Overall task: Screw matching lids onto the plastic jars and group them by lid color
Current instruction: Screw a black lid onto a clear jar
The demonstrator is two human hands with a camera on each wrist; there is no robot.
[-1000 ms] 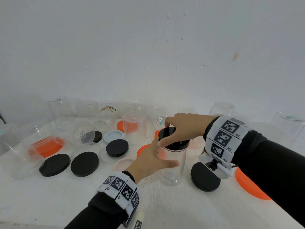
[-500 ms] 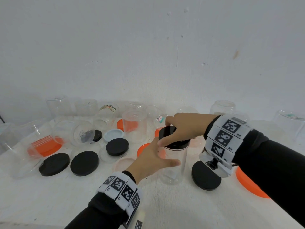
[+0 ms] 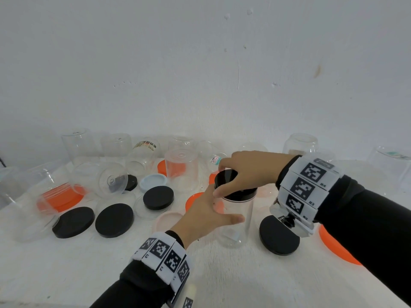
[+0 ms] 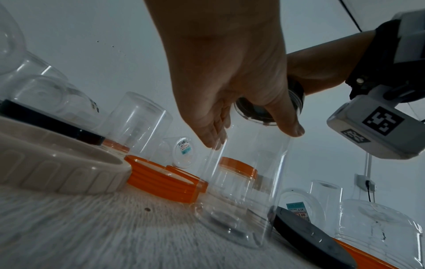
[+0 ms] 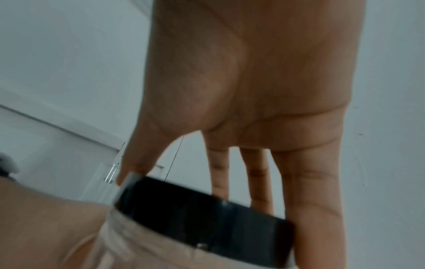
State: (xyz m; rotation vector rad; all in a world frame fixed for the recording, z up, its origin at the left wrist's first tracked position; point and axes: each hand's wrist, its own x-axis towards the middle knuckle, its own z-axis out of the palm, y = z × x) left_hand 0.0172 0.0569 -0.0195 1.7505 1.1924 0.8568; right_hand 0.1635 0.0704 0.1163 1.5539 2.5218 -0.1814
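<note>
A tall clear plastic jar [image 3: 241,221] stands upright on the white table, topped by a black lid [image 3: 231,182]. My left hand [image 3: 206,215] wraps round the jar's upper body, thumb across the front. From above, my right hand [image 3: 242,172] grips the lid's rim with thumb and fingers. In the left wrist view the left hand [image 4: 232,102] clasps the jar [image 4: 243,183] under the lid [image 4: 271,107]. The right wrist view shows the right hand [image 5: 230,182] with its fingers curled over the lid [image 5: 202,216].
Loose black lids [image 3: 114,220] [image 3: 279,237] lie left and right of the jar. Orange lids [image 3: 335,247], a pale blue lid [image 3: 153,181] and a pinkish lid [image 3: 168,220] are scattered about. Several clear lidless jars [image 3: 181,168] stand or lie along the wall.
Both hands and the jar stay almost where they were; the right hand's grip on the lid has shifted only slightly.
</note>
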